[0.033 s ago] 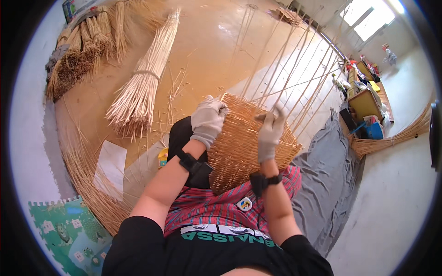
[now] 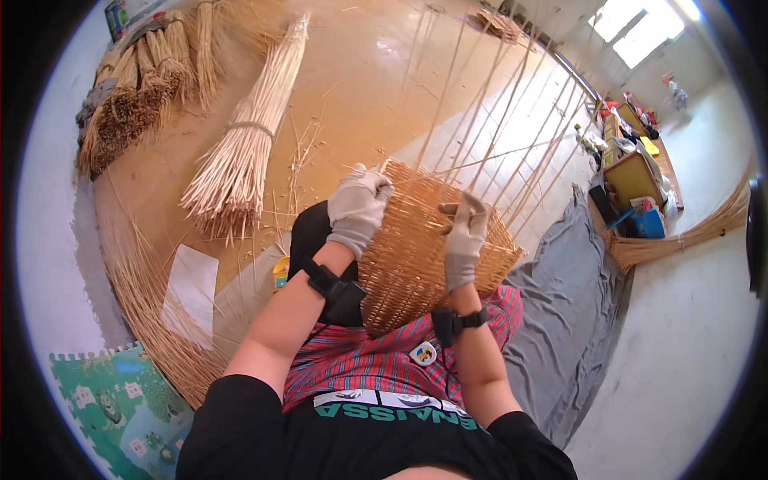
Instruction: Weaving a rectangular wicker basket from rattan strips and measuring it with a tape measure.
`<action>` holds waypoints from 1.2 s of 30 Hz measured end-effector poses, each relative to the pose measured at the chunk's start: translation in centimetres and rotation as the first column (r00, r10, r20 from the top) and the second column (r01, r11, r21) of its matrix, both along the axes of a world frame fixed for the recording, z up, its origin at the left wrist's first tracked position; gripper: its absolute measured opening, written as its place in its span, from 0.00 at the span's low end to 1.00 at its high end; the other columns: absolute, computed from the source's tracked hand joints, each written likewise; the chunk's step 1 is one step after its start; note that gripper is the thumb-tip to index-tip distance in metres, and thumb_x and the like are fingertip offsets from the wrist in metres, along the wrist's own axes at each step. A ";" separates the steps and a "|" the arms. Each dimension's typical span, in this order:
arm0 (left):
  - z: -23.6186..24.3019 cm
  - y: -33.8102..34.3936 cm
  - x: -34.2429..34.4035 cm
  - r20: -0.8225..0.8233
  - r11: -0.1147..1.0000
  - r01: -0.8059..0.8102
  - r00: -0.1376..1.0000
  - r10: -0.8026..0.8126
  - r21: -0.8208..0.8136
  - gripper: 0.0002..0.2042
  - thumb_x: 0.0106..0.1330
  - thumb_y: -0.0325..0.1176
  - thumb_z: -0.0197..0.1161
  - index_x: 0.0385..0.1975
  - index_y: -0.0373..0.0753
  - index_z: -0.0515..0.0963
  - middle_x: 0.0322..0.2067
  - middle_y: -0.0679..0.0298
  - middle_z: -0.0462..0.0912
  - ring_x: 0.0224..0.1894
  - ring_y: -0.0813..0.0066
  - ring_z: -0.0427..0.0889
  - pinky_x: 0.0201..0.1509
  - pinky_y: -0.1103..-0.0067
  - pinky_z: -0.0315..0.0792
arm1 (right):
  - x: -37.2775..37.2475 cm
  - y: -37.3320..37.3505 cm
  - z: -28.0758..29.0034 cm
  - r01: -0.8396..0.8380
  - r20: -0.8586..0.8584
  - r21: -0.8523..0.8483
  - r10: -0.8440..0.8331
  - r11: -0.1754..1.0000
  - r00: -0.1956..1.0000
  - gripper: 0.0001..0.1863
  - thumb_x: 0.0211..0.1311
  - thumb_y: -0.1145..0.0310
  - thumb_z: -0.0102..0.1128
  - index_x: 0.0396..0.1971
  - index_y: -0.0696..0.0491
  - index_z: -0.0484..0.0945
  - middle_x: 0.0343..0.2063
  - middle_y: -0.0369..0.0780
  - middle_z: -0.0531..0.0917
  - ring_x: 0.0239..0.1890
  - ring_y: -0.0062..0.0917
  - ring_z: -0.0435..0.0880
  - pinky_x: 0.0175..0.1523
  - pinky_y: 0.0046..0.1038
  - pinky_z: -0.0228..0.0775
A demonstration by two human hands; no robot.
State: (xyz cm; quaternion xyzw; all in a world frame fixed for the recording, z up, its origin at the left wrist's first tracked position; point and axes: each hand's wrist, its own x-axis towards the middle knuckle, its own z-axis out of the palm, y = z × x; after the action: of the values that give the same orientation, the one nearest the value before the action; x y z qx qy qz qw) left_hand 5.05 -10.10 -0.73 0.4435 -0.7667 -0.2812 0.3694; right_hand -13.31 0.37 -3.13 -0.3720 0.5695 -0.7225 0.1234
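A partly woven wicker basket rests tilted on my lap, its brown weave facing me. Long thin upright rods fan out from its far edge. My left hand, in a pale grey work glove, grips the basket's upper left corner with its fingers curled over the edge. My right hand, gloved alike, is at the basket's right part near the far edge. Its fingers are bent and pressed together near the rod bases; whatever lies between them is too fine to make out.
A tied bundle of pale rods lies ahead on the left. More bundles stand by the left wall. Loose long rods curve along my left. A grey cloth covers floor on the right, beside a blue container.
My right hand's fingers, blurred before, have moved slightly left and down and now show more clearly. The rods have shifted a little. My left hand keeps its grip.
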 end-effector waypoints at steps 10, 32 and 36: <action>-1.1 3.9 0.2 -0.092 0.947 -0.213 0.976 0.197 -0.239 0.06 0.65 0.30 0.67 0.38 0.41 0.77 0.37 0.62 0.83 0.35 0.60 0.83 0.40 0.69 0.76 | -1.1 2.6 0.6 -0.070 0.345 0.339 -0.055 0.938 0.937 0.09 0.64 0.71 0.70 0.41 0.55 0.82 0.31 0.37 0.87 0.31 0.20 0.87 0.26 0.19 0.74; -1.9 2.3 -7.0 0.100 0.951 0.294 0.948 -0.304 0.097 0.21 0.70 0.28 0.58 0.62 0.50 0.68 0.38 0.49 0.86 0.31 0.56 0.86 0.36 0.64 0.79 | -4.1 -3.9 6.8 -0.240 -0.096 0.779 0.489 0.579 0.867 0.42 0.59 0.74 0.60 0.75 0.55 0.54 0.36 0.50 0.87 0.26 0.33 0.86 0.33 0.34 0.80; 3.2 2.0 -6.2 0.476 0.942 0.334 0.824 -0.306 0.029 0.24 0.69 0.30 0.57 0.65 0.52 0.66 0.41 0.45 0.85 0.38 0.48 0.87 0.44 0.61 0.78 | -3.9 -2.8 6.0 -0.449 0.127 0.655 0.497 0.608 0.858 0.47 0.60 0.71 0.65 0.77 0.52 0.50 0.36 0.47 0.87 0.22 0.22 0.82 0.27 0.27 0.77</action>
State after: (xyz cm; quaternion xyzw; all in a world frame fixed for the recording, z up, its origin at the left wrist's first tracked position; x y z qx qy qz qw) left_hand -1.12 -8.11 2.46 0.3534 -0.9044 -0.2007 0.1303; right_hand -17.21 -2.40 2.83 -0.4641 0.6731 -0.3999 0.4144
